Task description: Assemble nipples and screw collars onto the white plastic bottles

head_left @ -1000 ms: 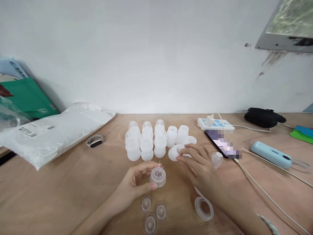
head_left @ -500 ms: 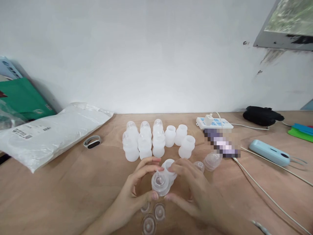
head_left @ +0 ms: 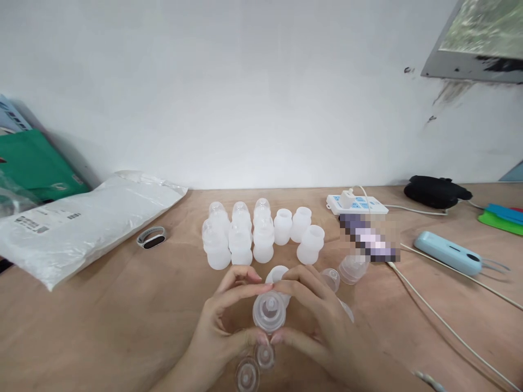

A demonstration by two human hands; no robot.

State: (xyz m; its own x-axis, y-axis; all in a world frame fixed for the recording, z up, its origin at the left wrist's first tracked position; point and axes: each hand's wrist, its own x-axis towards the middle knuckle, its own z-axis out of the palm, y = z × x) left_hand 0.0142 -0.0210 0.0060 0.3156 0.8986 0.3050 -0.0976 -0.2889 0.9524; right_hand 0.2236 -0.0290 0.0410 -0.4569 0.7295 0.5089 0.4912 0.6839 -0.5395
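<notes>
A clear bottle nipple set in a screw ring [head_left: 268,313] is pinched between the fingertips of both hands. My left hand [head_left: 226,310] grips its left side with thumb and fingers. My right hand [head_left: 316,307] closes on the right side, thumb near the left thumb. Just behind the ring stands an uncapped white bottle [head_left: 278,272], partly covered by the fingers. Loose clear nipples [head_left: 247,374] lie on the table below my hands. Beyond my right hand are a clear dome cap [head_left: 331,279] and stacked clear caps or rings [head_left: 353,269].
Several capped bottles [head_left: 218,247] stand in rows farther back, beside 3 uncapped white bottles [head_left: 311,245]. At left lie a wristband [head_left: 151,238] and a white plastic parcel [head_left: 93,218]. A power strip [head_left: 357,204], pixelated phone [head_left: 370,238], light-blue device [head_left: 448,253] and cables occupy the right.
My right fingers have come away from the bottle behind and onto the ring, beside the left ones. The nipple, tilted before, now points up toward me. The view has shifted slightly.
</notes>
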